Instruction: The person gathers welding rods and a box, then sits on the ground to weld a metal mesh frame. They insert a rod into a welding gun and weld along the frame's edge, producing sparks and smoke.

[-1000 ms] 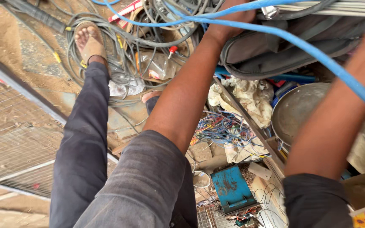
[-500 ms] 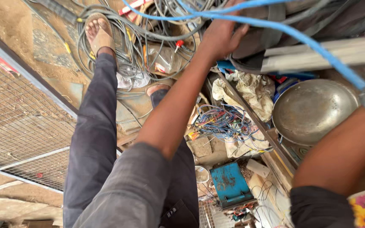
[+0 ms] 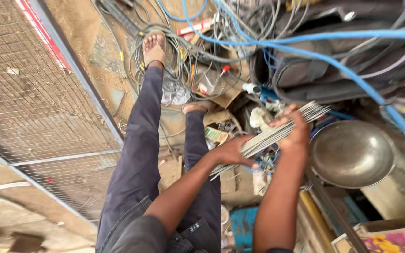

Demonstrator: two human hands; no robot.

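Observation:
A bundle of thin grey metal rods (image 3: 272, 135) lies across both my hands, slanting up to the right. My left hand (image 3: 233, 151) grips the bundle's lower end. My right hand (image 3: 294, 127) is closed around it nearer the upper end, where the rod tips fan out. Below them are my dark trouser legs and my bare foot (image 3: 154, 47), which rests on a coil of grey cables (image 3: 179, 61).
A blue hose (image 3: 333, 36) runs across the top right above a dark bag (image 3: 333, 70). A round metal pan (image 3: 352, 152) sits to the right. A wire mesh panel (image 3: 29, 103) fills the left. A blue box (image 3: 243, 225) and scraps lie on the ground.
Both hands came down from the blue hose and cables and now hold the rod bundle, which lay at the upper right before. The view has shifted right.

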